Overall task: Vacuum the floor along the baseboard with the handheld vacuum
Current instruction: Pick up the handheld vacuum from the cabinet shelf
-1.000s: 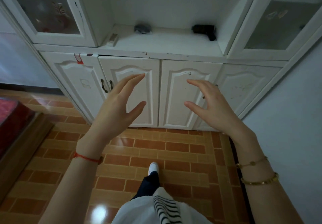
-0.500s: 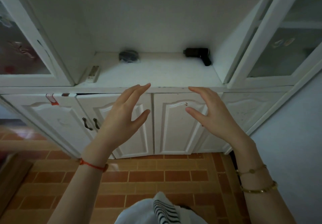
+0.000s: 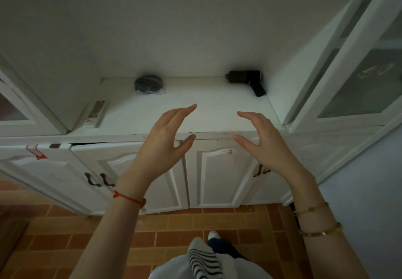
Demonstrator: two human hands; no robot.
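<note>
A black handheld vacuum (image 3: 247, 81) lies on its side at the back right of the white cabinet's open shelf (image 3: 195, 113), its handle pointing toward me. My left hand (image 3: 162, 141) and my right hand (image 3: 264, 144) hover at the shelf's front edge, palms facing each other, fingers spread, holding nothing. Both hands are well short of the vacuum. The brown tiled floor (image 3: 185, 224) meets the cabinet base and the wall on the right.
A dark round bundle in clear wrap (image 3: 148, 84) sits at the back of the shelf. A white remote (image 3: 95, 113) lies at its left edge. Glass doors (image 3: 359, 83) flank the shelf. Lower cabinet doors (image 3: 219, 176) have dark handles. A blue-white wall (image 3: 369, 191) stands on the right.
The view has tilted up and closer to the cabinet, so the shelf now fills the frame. Both hands have risen from in front of the lower doors to the shelf's edge, still empty.
</note>
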